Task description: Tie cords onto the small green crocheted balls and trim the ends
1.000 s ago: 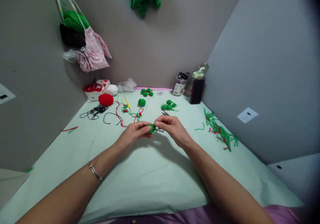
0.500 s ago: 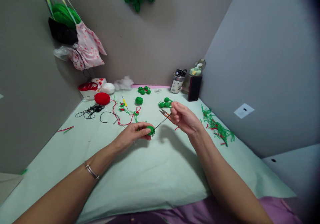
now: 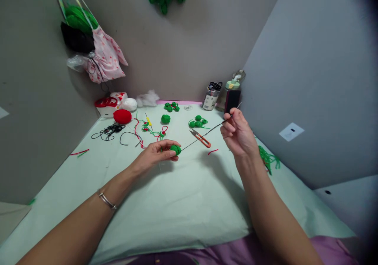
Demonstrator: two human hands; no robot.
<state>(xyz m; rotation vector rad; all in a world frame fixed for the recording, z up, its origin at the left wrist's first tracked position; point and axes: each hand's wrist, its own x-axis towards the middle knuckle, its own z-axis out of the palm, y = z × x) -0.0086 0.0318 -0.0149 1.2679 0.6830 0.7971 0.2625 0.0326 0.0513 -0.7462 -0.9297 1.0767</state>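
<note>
Between the thumb and fingers of my left hand (image 3: pixel 161 151) is a small green crocheted ball (image 3: pixel 176 150). A black thread (image 3: pixel 203 135) runs taut from it, up and right, to my right hand (image 3: pixel 239 133). There the thumb and forefinger are closed on a needle (image 3: pixel 239 105), its thin tip showing above the fingertips. Orange-handled thread snips (image 3: pixel 201 139) lie on the table just beyond the thread. A short red yarn scrap (image 3: pixel 213 152) rests nearby.
At the back stand a pen cup (image 3: pixel 210 97), a pump bottle and a dark phone (image 3: pixel 232 100). Left lie red yarn (image 3: pixel 122 116), tangled black cord (image 3: pixel 108 132) and a yellow-handled hook (image 3: pixel 148 120). Green pieces (image 3: pixel 198 122) sit mid-table; yarn scraps (image 3: pixel 268 158) are at right.
My right hand has moved up and to the right, drawing a longer stretch of black thread out from the ball. My left hand keeps hold of the ball, which has turned slightly.
</note>
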